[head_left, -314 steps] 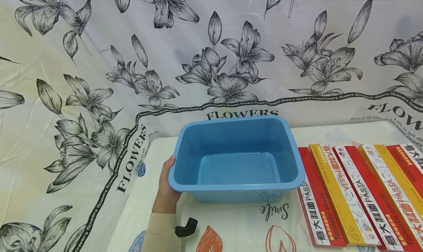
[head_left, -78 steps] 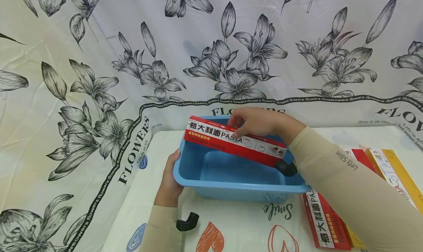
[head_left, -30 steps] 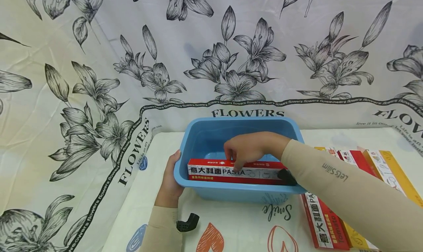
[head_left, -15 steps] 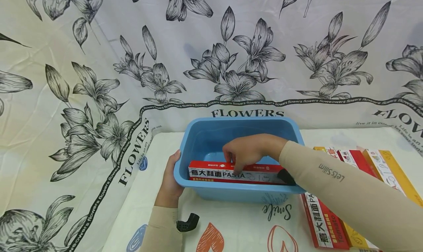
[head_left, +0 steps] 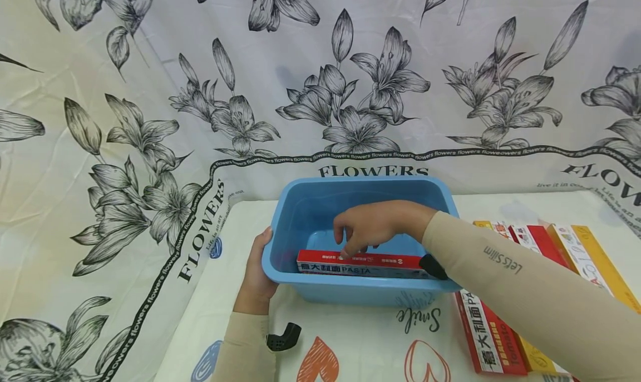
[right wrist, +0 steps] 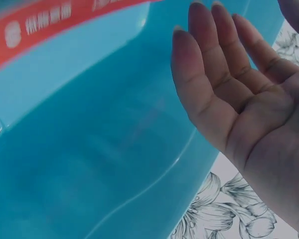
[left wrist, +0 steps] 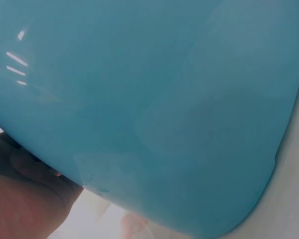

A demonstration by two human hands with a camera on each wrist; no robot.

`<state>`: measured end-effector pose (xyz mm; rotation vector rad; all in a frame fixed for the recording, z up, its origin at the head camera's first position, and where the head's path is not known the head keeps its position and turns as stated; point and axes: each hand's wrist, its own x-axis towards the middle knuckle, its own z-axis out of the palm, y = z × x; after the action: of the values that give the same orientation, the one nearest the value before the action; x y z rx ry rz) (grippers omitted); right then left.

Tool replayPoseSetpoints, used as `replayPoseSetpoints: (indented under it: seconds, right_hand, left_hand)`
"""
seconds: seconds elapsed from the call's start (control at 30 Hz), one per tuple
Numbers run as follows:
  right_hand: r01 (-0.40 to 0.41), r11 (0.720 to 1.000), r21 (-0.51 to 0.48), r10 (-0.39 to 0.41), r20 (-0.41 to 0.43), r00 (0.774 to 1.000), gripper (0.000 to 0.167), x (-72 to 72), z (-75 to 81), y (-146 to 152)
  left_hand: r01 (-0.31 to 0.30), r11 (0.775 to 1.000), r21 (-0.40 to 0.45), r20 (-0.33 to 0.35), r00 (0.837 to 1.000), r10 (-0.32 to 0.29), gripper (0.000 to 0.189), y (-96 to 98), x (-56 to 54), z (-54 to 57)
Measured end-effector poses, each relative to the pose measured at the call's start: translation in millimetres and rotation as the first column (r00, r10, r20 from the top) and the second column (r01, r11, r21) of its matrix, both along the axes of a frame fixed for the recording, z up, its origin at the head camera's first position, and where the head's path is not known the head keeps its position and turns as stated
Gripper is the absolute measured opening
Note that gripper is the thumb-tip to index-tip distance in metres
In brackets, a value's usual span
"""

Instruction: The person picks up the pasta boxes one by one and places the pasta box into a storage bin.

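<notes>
The right hand is hanging palm-down inside a blue, rectangular, open-topped plastic tub, its fingers loosely bent and spread from one another, holding nothing. Just below the fingertips, on the side nearer the person, a long red-and-white cardboard pasta box is lying lengthwise along the tub's near wall, its narrow red face turning up and its white side, printed PASTA, facing the person. The thumb tip is overlapping the box's red face in the head view, and whether it is touching there I cannot tell; the right wrist view is showing the other fingers clear of the box. The left hand is holding the tub by its end, off to the left of the right fingers, one digit lying against the rim's outer edge and the rest hiding from sight. To the right of the right fingers, outside the tub, flat red-and-white cardboard pasta boxes and yellow-and-white cardboard ones are lying side by side, partly hiding beneath a beige lettered sleeve. Beyond the fingertips of both hands, a white cloth with black flower drawings is hanging as a backdrop.
</notes>
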<state>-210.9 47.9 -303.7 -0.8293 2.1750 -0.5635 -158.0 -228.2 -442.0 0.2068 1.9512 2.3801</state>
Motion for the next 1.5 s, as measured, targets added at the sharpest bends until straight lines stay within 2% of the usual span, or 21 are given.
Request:
replayPoseSetpoints:
  seconds: [0.4,0.83,1.0,1.1,1.37,1.5]
  right_hand:
    - [0.02,0.99,-0.141,-0.018,0.014,1.0,0.029,-2.2,4.8,11]
    - [0.051,0.952,-0.302,-0.047,0.02,0.999,0.031,0.2,16.6,20]
    - [0.061,0.934,-0.353,-0.073,-0.02,0.997,0.031,-1.3,18.9,26]
    - [0.081,0.915,-0.394,-0.097,-0.022,0.995,0.032,-1.8,21.6,31]
    - [0.175,0.833,-0.525,-0.175,0.052,0.983,0.037,-1.2,28.2,47]
    - [0.2,0.809,-0.552,-0.214,0.041,0.976,0.038,0.0,33.7,56]
  left_hand:
    - [0.017,1.0,0.025,-0.011,1.0,-0.016,0.074,-0.5,-1.0,-1.4]
    - [0.023,1.0,0.019,-0.013,1.0,-0.023,0.075,-1.6,-0.5,-1.2]
    - [0.027,0.999,0.018,-0.013,1.0,-0.027,0.076,-2.1,-0.3,-1.3]
    - [0.027,0.999,0.02,-0.009,1.0,-0.027,0.076,-1.6,0.0,-0.9]
    - [0.017,1.0,0.024,-0.013,1.0,-0.017,0.075,0.2,0.9,0.7]
    - [0.016,1.0,0.026,-0.015,1.0,-0.015,0.075,0.6,1.4,1.5]
